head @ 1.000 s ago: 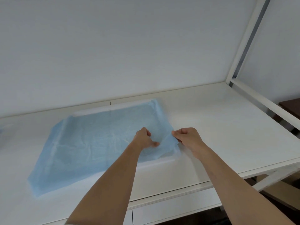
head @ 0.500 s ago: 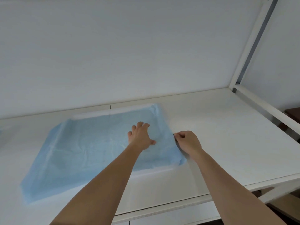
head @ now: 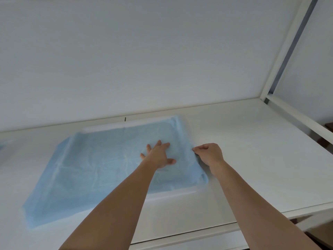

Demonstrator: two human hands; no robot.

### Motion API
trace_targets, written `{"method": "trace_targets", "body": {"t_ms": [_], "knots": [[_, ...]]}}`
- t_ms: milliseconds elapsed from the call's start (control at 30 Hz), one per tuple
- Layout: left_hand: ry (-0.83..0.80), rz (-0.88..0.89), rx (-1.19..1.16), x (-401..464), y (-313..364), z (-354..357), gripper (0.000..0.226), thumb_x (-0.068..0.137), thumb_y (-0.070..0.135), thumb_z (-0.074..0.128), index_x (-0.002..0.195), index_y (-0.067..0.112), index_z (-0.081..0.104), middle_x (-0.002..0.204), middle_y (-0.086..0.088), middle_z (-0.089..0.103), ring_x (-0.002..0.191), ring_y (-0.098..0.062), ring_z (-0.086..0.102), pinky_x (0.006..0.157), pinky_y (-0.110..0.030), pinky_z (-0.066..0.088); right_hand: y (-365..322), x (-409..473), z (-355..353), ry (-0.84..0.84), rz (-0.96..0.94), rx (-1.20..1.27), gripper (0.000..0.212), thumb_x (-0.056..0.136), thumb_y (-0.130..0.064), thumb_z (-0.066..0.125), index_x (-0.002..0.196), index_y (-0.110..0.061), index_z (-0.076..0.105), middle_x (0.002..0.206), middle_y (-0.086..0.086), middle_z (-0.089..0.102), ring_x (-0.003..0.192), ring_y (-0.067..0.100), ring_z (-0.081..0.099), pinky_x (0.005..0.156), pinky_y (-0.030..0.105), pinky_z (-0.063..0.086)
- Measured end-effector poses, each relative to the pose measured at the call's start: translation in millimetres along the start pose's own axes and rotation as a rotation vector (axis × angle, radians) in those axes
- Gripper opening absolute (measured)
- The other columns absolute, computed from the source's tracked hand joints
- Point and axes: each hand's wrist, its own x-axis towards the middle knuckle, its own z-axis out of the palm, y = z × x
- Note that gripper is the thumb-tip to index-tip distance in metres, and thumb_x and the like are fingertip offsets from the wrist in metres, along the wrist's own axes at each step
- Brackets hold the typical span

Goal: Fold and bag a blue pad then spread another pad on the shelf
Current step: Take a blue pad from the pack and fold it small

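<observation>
A blue pad (head: 93,168) with white borders lies spread on the white shelf (head: 252,159), reaching from the left to the middle. My left hand (head: 158,156) lies flat on the pad near its right side, fingers spread. My right hand (head: 209,155) pinches the pad's right edge, which is bunched and slightly lifted there. The pad's left part is creased and lies flat.
A white wall stands behind the shelf. A white frame post (head: 281,51) and a side rail (head: 297,116) bound the shelf at the right. The shelf's front edge (head: 198,233) runs below my arms. A bit of blue (head: 2,145) shows at the far left edge.
My left hand has let go of the pad's edge, opened and slid flat onto the pad. My right hand keeps pinching the right edge. The view has tilted slightly upward.
</observation>
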Motion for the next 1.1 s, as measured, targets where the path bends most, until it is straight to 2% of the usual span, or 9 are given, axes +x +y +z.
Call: {"method": "trace_targets", "body": {"t_ms": [100,200,333,467,567,667,767,900,1100], "knots": [[-0.001,-0.002,0.008,-1.8,1.3,-1.0,0.078,0.083,0.049,0.063,0.148,0.039,0.020,0.160,0.009,0.001,0.146,-0.036,-0.006,0.110,-0.065,0.007,-6.5,-1.0,-1.9,-0.002,-0.034,0.103,0.008,0.080,-0.018,0.070,0.078,-0.011,0.073,0.081,0.002,0.070,0.069,0.012,0.062,0.058,0.022,0.047],[0.001,-0.001,0.007,-2.1,1.2,-0.8,0.078,0.083,0.049,0.064,0.147,0.039,0.021,0.159,0.009,0.002,0.145,-0.036,-0.005,0.110,-0.065,0.008,-12.0,-1.5,-2.9,-0.021,-0.079,0.112,0.009,0.081,-0.015,0.068,0.080,-0.007,0.073,0.074,0.000,0.068,0.065,0.011,0.059,0.054,0.019,0.043],[-0.004,-0.008,0.014,-2.7,1.8,-3.1,0.079,0.081,0.049,0.066,0.146,0.040,0.022,0.159,0.009,0.006,0.145,-0.036,-0.001,0.109,-0.065,0.012,-15.1,1.4,-0.8,-0.047,-0.130,0.130,0.012,0.081,-0.017,0.067,0.081,-0.007,0.073,0.076,0.002,0.069,0.068,0.015,0.061,0.059,0.022,0.047],[0.022,-0.024,0.125,-3.1,2.0,-10.0,0.079,0.077,0.059,0.065,0.144,0.044,0.026,0.157,0.010,0.017,0.142,-0.028,0.020,0.107,-0.060,0.020,-19.1,4.4,3.5,-0.072,-0.204,0.170,0.017,0.085,-0.019,0.064,0.082,-0.005,0.073,0.077,0.003,0.070,0.066,0.011,0.059,0.062,0.019,0.047],[0.026,-0.021,0.189,0.1,4.1,-18.5,0.066,0.085,0.065,0.049,0.144,0.045,0.028,0.155,0.011,0.025,0.139,-0.025,0.029,0.108,-0.055,0.020,-17.0,17.1,1.7,-0.013,-0.249,0.151,0.019,0.092,-0.023,0.057,0.093,-0.012,0.072,0.082,-0.001,0.070,0.074,0.011,0.061,0.072,0.021,0.048],[0.060,-0.017,0.205,5.3,4.1,-27.9,0.052,0.096,0.056,0.034,0.146,0.046,0.021,0.149,0.009,0.038,0.134,-0.028,0.037,0.106,-0.050,0.024,-12.3,34.2,2.0,0.042,-0.269,0.061,0.022,0.094,-0.021,0.055,0.109,-0.014,0.069,0.099,-0.001,0.069,0.090,0.013,0.061,0.083,0.023,0.044],[0.121,0.014,0.301,10.8,3.6,-34.2,0.061,0.094,0.051,0.047,0.147,0.044,0.018,0.140,0.010,0.048,0.126,-0.027,0.046,0.101,-0.043,0.028,-15.5,49.5,8.1,0.020,-0.247,-0.028,0.023,0.092,-0.020,0.055,0.108,-0.014,0.071,0.105,-0.001,0.069,0.096,0.015,0.061,0.087,0.025,0.045],[0.164,0.047,0.501,17.8,11.0,-28.9,0.089,0.080,0.054,0.065,0.149,0.038,0.012,0.133,0.006,0.048,0.114,-0.027,0.055,0.102,-0.044,0.028,-22.4,60.1,14.7,-0.051,-0.221,-0.185,0.019,0.090,-0.029,0.057,0.095,-0.022,0.074,0.088,-0.005,0.069,0.088,0.017,0.065,0.079,0.029,0.049],[0.122,0.032,0.397,26.7,6.3,-33.3,0.100,0.075,0.051,0.072,0.151,0.036,0.009,0.155,0.005,0.021,0.141,-0.028,0.020,0.110,-0.055,0.016,-24.2,73.2,15.9,-0.064,-0.151,-0.177,0.010,0.083,-0.035,0.067,0.075,-0.030,0.071,0.083,-0.009,0.069,0.085,0.015,0.065,0.086,0.035,0.052]]}}
